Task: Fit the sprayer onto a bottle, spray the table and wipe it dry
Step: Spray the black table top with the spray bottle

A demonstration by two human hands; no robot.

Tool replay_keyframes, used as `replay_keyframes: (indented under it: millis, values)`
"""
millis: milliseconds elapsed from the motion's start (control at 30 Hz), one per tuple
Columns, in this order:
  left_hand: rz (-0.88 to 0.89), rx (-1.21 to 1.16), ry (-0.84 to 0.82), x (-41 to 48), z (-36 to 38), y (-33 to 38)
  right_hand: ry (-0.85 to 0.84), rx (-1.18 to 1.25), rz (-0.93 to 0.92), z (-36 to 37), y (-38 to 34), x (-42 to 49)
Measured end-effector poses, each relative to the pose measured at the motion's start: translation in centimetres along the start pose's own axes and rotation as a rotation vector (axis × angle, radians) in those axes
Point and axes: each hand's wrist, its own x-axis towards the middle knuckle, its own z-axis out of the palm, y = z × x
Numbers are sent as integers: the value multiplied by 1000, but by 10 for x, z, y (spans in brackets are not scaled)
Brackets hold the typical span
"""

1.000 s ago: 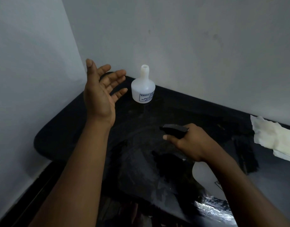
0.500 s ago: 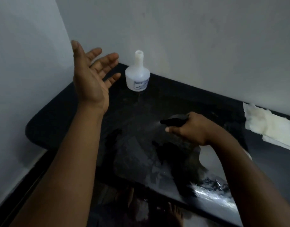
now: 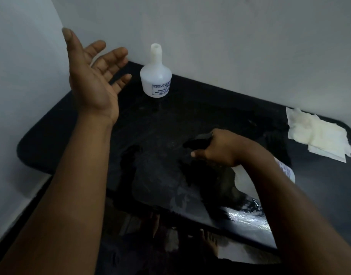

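- The black sprayer (image 3: pixel 199 141) is clamped in the right hand (image 3: pixel 220 148), fingers wrapped round it, nozzle pointing away from the wrist over the dark surface (image 3: pixel 57 139).
- Below that hand's wrist shows part of a white bottle (image 3: pixel 244 181), mostly hidden by the forearm.
- The surface beneath and in front of the right hand glistens wet.
- The left hand (image 3: pixel 91 76) hangs raised, palm open, fingers spread, holding nothing.
- Just beyond its fingertips stands a second white bottle (image 3: pixel 155 76), upright and uncapped.
- Well beyond the right hand, by the wall, lies a crumpled white cloth (image 3: pixel 317 133).
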Motion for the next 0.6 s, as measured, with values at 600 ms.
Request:
replay_keyframes:
  millis: [600]
  values:
    - [22,19,14,7,2,-2,228,-5,120,-6,62,1]
